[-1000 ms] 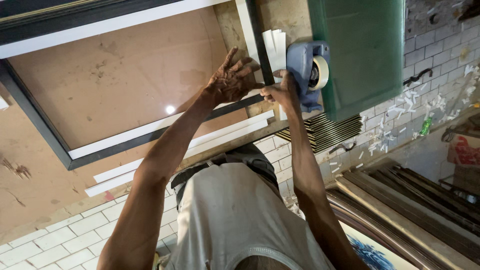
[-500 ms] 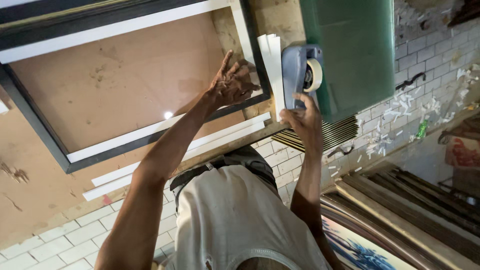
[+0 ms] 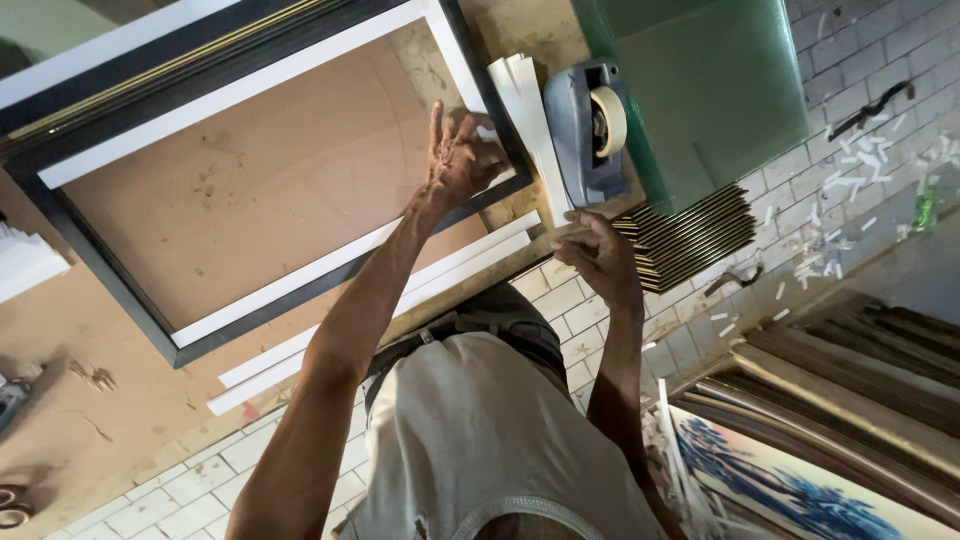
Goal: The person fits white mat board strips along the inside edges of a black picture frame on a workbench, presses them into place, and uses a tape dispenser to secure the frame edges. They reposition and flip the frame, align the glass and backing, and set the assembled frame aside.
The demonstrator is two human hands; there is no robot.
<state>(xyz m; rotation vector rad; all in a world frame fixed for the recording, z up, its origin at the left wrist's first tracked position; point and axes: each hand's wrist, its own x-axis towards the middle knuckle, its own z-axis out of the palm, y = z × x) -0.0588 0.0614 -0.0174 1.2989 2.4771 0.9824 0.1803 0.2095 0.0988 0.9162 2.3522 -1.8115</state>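
Observation:
A large black picture frame (image 3: 140, 300) with a white inner border lies face down on the workbench, its brown backing board (image 3: 250, 190) facing up. My left hand (image 3: 455, 165) rests flat on the frame's near right corner, fingers spread. My right hand (image 3: 592, 255) hovers at the bench edge below a grey tape dispenser (image 3: 575, 135) that carries a cream tape roll (image 3: 608, 120). Its fingers are curled, and whether they pinch anything is too small to see.
Short white strips (image 3: 522, 95) lie beside the dispenser and long white strips (image 3: 400, 290) run along the bench edge. A green glass sheet (image 3: 710, 90), a stack of dark mouldings (image 3: 695, 235), leaning frames with a blue painting (image 3: 780, 480) and scissors (image 3: 12, 505) surround the spot.
My right hand has left the tape dispenser and come down to the bench edge. My left hand stays on the frame corner, fingers now spread wider.

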